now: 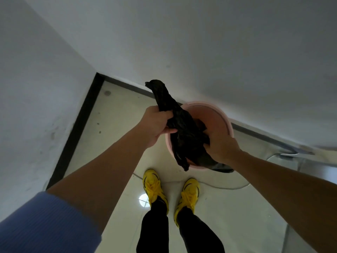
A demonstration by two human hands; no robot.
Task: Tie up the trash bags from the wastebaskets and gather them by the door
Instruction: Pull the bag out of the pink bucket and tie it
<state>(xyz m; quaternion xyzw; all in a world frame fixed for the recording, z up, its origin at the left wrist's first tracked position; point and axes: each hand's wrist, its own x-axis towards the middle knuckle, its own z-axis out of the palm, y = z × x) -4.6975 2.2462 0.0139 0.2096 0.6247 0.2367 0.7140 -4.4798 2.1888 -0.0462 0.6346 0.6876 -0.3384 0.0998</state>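
crinkled black trash bag (182, 132), both hands gripping, over round pink, seemingly plastic wastebasket (221, 115)

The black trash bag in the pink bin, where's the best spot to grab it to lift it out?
Grab the trash bag by its gathered neck, coming from above. The plastic is bunched there into a narrow rope that a fist closes around, where the left hand already holds it. The right hand grips lower, by the rim of the bin. The wide body below would probably slip.
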